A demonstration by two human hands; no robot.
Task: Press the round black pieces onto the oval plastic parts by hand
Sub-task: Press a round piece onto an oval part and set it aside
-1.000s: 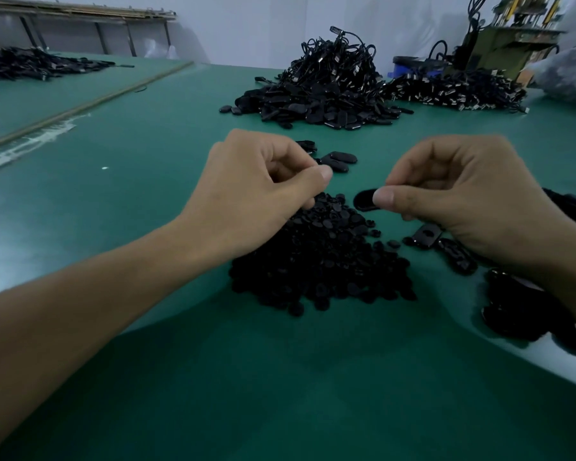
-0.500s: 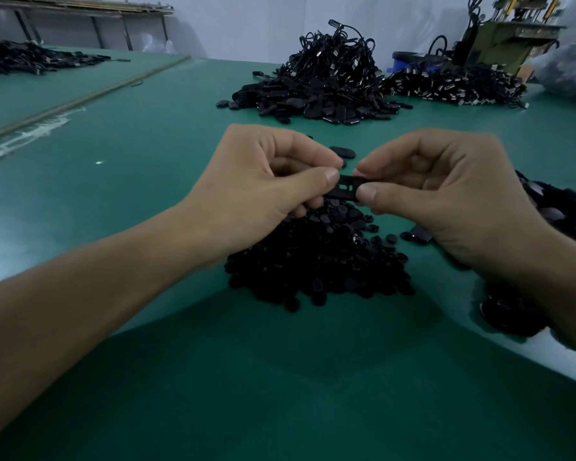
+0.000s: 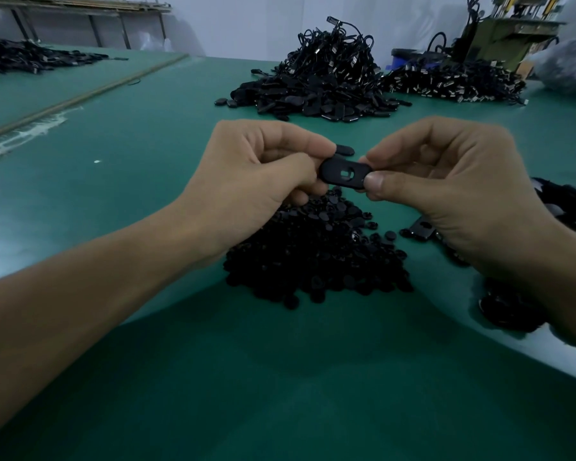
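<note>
Left hand (image 3: 246,174): fingers curled, pinching left end of oval plastic part (image 3: 345,173).
Right hand (image 3: 446,181): thumb and forefinger pinching right end of same part.
Oval plastic part: held level above pile, central opening visible.
Round black pieces (image 3: 316,254): heaped on green table (image 3: 147,201) beneath hands.
Far pile (image 3: 316,81): black parts with cords.

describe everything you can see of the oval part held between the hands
The oval part is flat, matte black, plastic-looking, with rounded ends and a small open hole at its middle. It is held above the pile of round pieces, left hand pinching its left end, right hand its right end.
</note>
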